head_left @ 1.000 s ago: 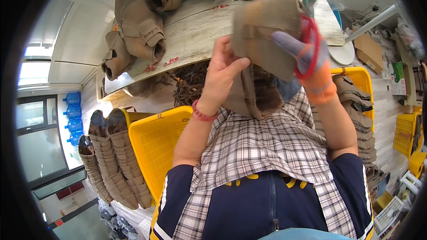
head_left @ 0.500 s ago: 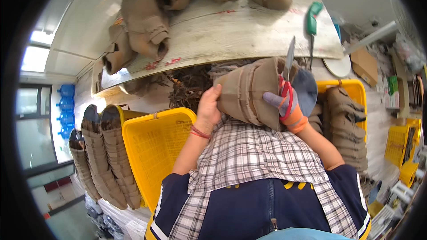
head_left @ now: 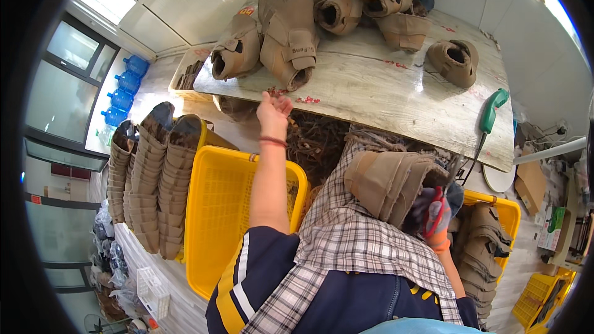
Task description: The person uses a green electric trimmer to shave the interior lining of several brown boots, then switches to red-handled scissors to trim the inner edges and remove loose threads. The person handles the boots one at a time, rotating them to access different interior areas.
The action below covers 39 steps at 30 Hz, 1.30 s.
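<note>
My left hand (head_left: 274, 113) is bare and reaches out to the front edge of the wooden table (head_left: 371, 93). Its fingers are apart and it holds nothing. Just beyond it on the table lies a stack of brown hollow fabric pieces (head_left: 288, 37). In my lap rests another brown nested stack (head_left: 387, 185), its ragged opening to the right. At that opening my right hand (head_left: 436, 213), in a grey and orange glove, grips red-handled scissors (head_left: 435, 212). The blades are mostly lost against the background, and some fingers are hidden.
More brown pieces (head_left: 455, 62) lie across the table, near a green-handled tool (head_left: 492, 114) at its right edge. Yellow baskets stand at my left (head_left: 241, 222) and right (head_left: 510, 216), the right one with stacked pieces. Tall brown stacks (head_left: 176, 192) stand far left; dark scraps (head_left: 315, 142) lie under the table.
My left hand has let go of the brown stack and stretched forward to the table edge. The stack has come down onto my lap, with the scissors lowered beside it. The view has turned left.
</note>
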Motion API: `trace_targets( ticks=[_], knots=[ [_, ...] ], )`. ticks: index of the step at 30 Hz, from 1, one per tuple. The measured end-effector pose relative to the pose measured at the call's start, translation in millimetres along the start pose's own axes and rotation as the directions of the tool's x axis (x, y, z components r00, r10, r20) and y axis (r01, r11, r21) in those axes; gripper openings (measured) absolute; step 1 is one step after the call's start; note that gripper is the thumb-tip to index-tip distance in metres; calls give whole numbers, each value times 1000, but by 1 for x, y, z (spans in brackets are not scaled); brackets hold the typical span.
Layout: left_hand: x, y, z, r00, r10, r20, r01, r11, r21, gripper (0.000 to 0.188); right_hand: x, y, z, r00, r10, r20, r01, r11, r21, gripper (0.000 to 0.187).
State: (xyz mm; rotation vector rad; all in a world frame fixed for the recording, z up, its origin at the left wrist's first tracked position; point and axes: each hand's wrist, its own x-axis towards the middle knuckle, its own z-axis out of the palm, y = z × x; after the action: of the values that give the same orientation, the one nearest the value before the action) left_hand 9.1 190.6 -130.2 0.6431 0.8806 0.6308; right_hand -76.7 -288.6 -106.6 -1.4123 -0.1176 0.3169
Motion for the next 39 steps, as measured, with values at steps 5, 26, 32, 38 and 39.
trace_targets(
  ticks=[5, 26, 32, 38, 39],
  knots=[
    [-1, 37, 68, 711, -669, 219, 702, 656, -277, 65, -2, -25, -10, 997, 58, -45, -46, 969, 242, 42],
    [-102, -73, -8, 733, -47, 679, 392, 844, -365, 43, 52, -142, -6, 866, -443, 231, 317, 132, -939, 34],
    [-119, -81, -10, 713, -66, 698, 414, 844, -342, 23, 99, -164, 22, 853, -268, 448, 410, -186, -893, 29],
    [-137, -72, -1, 665, -113, 738, 355, 917, -180, 31, 131, -142, 55, 884, -17, 467, 450, -235, -861, 30],
    [-138, -71, -2, 692, -170, 702, 345, 932, -114, 31, 132, -139, 60, 881, 23, 472, 462, -253, -850, 30]
  ],
)
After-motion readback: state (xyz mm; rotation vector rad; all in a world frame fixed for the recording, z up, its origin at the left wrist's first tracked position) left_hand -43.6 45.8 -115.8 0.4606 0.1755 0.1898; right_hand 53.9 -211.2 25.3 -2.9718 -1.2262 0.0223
